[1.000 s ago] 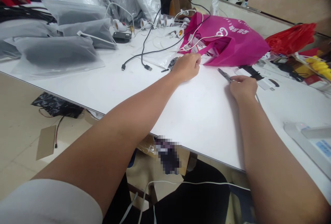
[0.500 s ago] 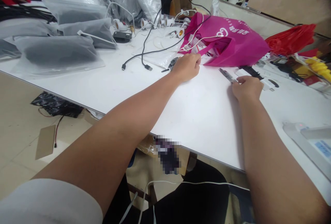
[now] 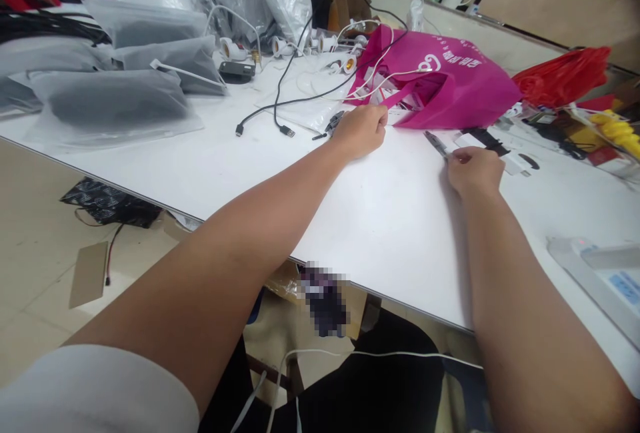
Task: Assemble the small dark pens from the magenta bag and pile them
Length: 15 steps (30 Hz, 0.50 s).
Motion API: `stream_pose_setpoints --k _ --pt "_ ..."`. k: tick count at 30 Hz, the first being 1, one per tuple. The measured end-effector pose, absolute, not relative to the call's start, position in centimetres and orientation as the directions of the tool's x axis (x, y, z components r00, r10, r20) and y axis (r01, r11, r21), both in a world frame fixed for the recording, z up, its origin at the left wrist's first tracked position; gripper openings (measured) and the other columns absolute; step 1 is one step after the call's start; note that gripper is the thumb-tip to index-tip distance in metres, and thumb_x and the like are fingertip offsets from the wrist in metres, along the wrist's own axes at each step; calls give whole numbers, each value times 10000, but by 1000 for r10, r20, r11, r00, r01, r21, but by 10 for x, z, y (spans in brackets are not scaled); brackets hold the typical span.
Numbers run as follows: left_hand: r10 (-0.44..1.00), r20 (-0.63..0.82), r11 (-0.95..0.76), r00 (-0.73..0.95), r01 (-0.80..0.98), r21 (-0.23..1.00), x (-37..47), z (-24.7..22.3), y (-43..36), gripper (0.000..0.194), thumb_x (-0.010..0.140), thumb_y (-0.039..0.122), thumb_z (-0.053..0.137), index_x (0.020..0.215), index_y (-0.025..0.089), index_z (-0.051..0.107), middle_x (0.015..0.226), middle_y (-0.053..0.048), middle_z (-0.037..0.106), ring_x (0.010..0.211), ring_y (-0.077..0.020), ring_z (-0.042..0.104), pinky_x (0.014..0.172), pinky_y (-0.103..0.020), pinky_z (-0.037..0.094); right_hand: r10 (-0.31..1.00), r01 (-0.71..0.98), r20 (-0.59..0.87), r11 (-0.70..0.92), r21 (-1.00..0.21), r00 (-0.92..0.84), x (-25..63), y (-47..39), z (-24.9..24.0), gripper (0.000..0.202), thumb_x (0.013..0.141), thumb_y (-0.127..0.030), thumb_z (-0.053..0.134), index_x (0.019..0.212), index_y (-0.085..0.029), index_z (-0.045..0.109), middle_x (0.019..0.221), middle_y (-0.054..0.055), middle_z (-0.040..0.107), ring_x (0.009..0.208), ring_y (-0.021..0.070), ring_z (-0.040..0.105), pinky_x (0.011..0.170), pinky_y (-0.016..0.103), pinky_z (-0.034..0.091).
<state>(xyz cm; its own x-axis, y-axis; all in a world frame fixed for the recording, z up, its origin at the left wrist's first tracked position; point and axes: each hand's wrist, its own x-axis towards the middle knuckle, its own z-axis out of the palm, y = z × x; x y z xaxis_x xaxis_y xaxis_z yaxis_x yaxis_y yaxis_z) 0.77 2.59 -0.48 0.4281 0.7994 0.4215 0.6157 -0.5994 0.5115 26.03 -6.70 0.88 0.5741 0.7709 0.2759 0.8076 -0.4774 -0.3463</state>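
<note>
My left hand rests closed on the white table, just in front of the magenta bag. Whatever its fingers hold, if anything, is hidden. Beside its wrist lies a small dark item, partly covered. My right hand is closed around a slim, pen-like tool with a greyish tip pointing up and left. Just beyond that hand are a white rectangular piece and a dark strap-like piece. White cables and small packages show in the bag's mouth.
Black USB cables curve across the table left of the bag. Frosted zip bags with dark contents lie at left. Lamp sockets stand behind. A red plastic bag is at right, and a grey-white device sits near the right edge.
My right hand and the slim tool have shifted very slightly to the left. My left hand stays in nearly the same place.
</note>
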Motion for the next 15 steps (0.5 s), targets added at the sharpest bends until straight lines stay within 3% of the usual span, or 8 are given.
stream_pose_setpoints --k 9,15 --pt "797 426 -604 429 600 525 8 -5 27 371 1065 129 563 1237 249 869 1283 -105 888 1291 -325 790 1099 -458 573 775 804 269 -466 -370 572 259 -68 9 247 1067 -161 701 1218 -101 887 1145 174 814 1035 277 702 1202 380 516" --pt "791 444 -610 422 603 514 5 -3 29 405 1083 167 518 1229 322 863 1314 -67 885 1258 -301 777 1126 -490 599 752 799 313 -452 -396 581 263 -67 5 352 1073 -186 749 1393 -81 852 1293 194 799 1142 292 699 1237 395 496"
